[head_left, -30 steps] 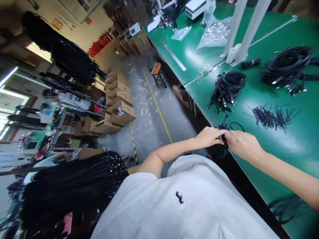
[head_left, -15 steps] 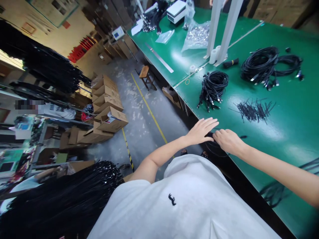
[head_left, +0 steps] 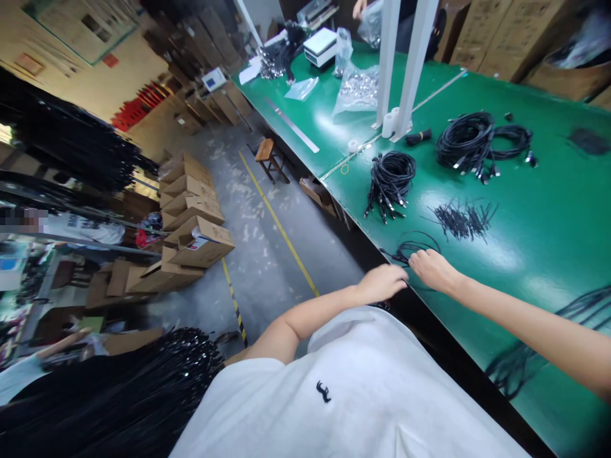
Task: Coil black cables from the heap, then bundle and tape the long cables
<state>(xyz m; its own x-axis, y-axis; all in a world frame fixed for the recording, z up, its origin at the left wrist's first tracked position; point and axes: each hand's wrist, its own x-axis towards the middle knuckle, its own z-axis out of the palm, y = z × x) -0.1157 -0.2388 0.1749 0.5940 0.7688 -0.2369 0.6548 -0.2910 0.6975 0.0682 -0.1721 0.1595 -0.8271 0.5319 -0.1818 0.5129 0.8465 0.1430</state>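
Note:
A black cable (head_left: pixel 405 245), partly looped, lies over the front edge of the green table. My right hand (head_left: pixel 435 270) is closed on it, the fingers bent in a pinch. Close beside it, my left hand (head_left: pixel 382 283) is slightly blurred at the table edge, its fingers curled together; what they hold is hidden. Just beyond the hands are a coiled cable bundle (head_left: pixel 392 178) with metal plugs and a scatter of short black ties (head_left: pixel 464 220).
More coiled cables (head_left: pixel 465 141) lie farther back on the table (head_left: pixel 525 254), and loose cables (head_left: pixel 513 369) at the right. White posts (head_left: pixel 410 70) rise from the table. Open cartons (head_left: pixel 200 242) and a wooden stool (head_left: pixel 271 156) stand on the floor. A co-worker's hand (head_left: pixel 359 9) shows at the back.
My left hand has gone from flat, stretched fingers to curled ones and drawn down slightly. The right hand keeps its grip, and the cable's loop now shows above the table edge. The view has shifted.

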